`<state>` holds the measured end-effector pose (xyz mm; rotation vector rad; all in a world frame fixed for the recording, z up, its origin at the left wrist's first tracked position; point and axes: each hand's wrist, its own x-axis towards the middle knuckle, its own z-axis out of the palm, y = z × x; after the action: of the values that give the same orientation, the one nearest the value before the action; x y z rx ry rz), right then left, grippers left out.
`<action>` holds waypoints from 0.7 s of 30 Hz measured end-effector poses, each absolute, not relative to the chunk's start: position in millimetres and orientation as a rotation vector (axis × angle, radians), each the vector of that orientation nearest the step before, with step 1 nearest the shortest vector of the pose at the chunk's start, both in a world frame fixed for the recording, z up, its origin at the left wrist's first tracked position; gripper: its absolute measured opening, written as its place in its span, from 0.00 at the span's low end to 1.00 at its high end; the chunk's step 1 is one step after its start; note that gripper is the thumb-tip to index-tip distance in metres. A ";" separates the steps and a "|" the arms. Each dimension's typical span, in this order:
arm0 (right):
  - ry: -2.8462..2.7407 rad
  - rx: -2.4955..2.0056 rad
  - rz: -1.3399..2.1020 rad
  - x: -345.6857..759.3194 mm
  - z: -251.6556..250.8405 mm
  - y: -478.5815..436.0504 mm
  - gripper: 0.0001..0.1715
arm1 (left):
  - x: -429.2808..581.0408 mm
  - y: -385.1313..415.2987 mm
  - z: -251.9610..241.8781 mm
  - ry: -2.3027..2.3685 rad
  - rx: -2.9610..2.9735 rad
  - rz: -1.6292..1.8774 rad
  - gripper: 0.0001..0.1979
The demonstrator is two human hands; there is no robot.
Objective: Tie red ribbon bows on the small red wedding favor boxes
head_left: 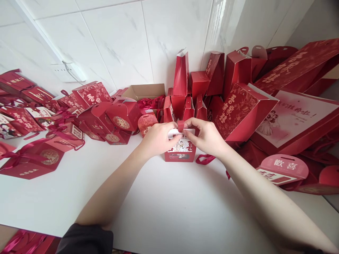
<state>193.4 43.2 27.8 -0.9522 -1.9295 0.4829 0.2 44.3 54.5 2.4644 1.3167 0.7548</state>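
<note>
A small red gift box (180,157) stands upright on the white table, with a cartoon couple on its front and a clear window below. At its top, a red ribbon (180,125) rises between my hands. My left hand (159,139) is closed at the upper left of the box, its index finger and thumb on the ribbon and the pale top edge. From the other side, my right hand (205,135) pinches with thumb and index finger at the ribbon. A dark red ribbon loop (205,159) lies by the box's right side. My fingers partly hide the box top.
Red gift boxes (242,109) crowd the right side, some stacked. More boxes with bows (34,158) stand at the left. Behind, an open cardboard box (144,91) holds red ribbons. A tiled wall (113,35) with a socket (67,73) closes the back of the white table (169,208).
</note>
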 end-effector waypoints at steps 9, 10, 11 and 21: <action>-1.947 -0.881 0.447 194.1 30.3 41.3 0.10 | 6.6 42.6 49.6 1.336 2.516 0.870 0.07; -1.945 -0.876 0.453 194.0 30.0 41.3 0.11 | 7.1 42.5 49.5 1.343 2.518 0.867 0.07; -1.942 -0.872 0.459 193.8 29.4 41.5 0.11 | 7.4 42.4 49.7 1.352 2.517 0.860 0.07; -1.884 -0.864 0.543 195.0 21.2 48.0 0.11 | -0.3 44.2 57.0 1.374 2.455 0.736 0.12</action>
<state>195.0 48.0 21.2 -0.8639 -1.8837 0.5430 -0.3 44.2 57.0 2.4549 1.3741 0.7362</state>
